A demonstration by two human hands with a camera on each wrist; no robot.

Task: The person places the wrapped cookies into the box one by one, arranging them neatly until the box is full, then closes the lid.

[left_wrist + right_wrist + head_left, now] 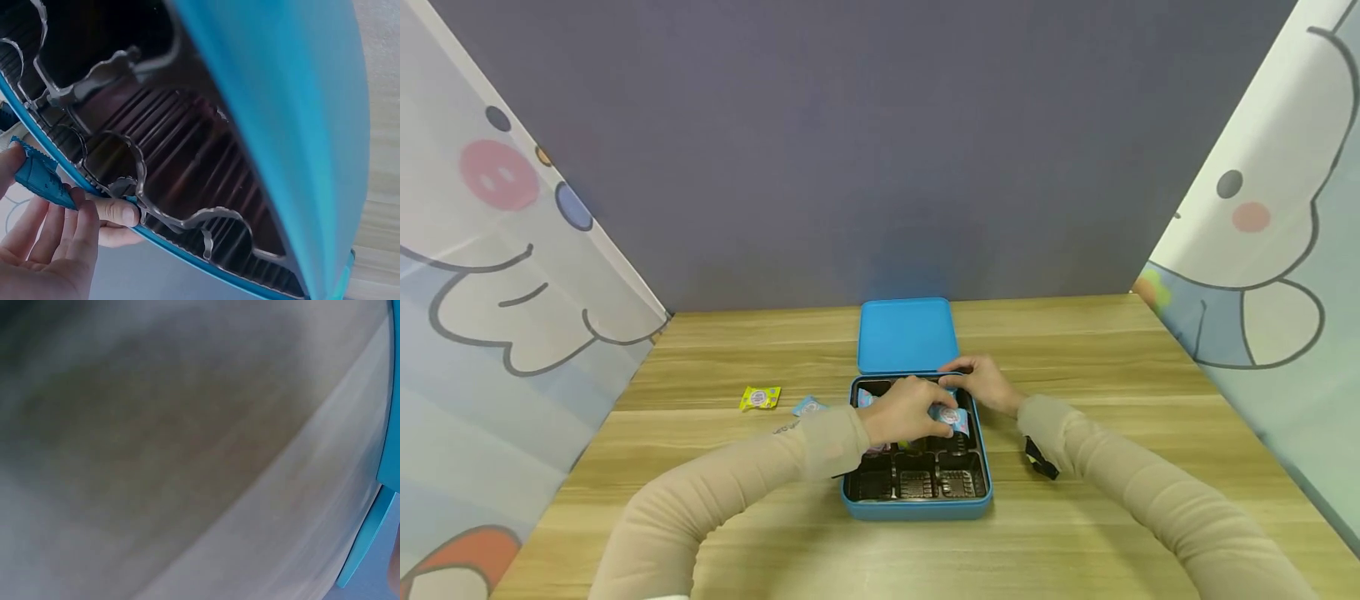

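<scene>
- The left hand's point(908, 412) fingers pinch a blue candy packet point(953, 419), held over the box's 2 o'clock part.
- The right hand's point(987, 385) fingers grip the rim at 1 o'clock, near the hinge.
- Beneath the left hand, the blue box point(917, 511) carries a black compartment tray point(916, 483); a second blue packet point(865, 398) lies in it at 10 o'clock.
- The blue lid point(907, 335) is folded back at 12 o'clock.
- Between 9 and 10 o'clock from the box, a third blue packet point(808, 406) lies just beside it on the wooden bench point(1060, 333), with a yellow candy packet point(761, 398) farther out.
- A grey panel point(880, 150) stands at 12 o'clock behind the bench.
</scene>
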